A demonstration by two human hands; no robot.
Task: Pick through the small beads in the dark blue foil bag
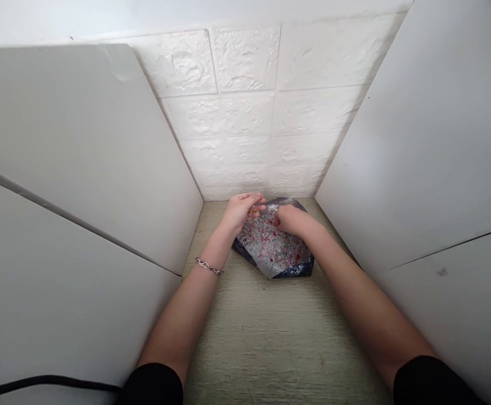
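Many small beads, mostly clear and white with red and pink ones among them, lie spread on a dark-rimmed bag or cloth with a silvery inner side. Over its left edge, my left hand has its fingers curled and the thumb pressed on them; a few yellowish specks show there, too small to name. My right hand is closed, fingertips down at the beads near the far right side. Whatever its fingers pinch is hidden. A silver chain bracelet circles my left wrist.
White panels rise close on the left and right. Behind the beads stands a white brick-patterned wall. The greenish wood-grain surface runs toward me. A black cable crosses the lower left.
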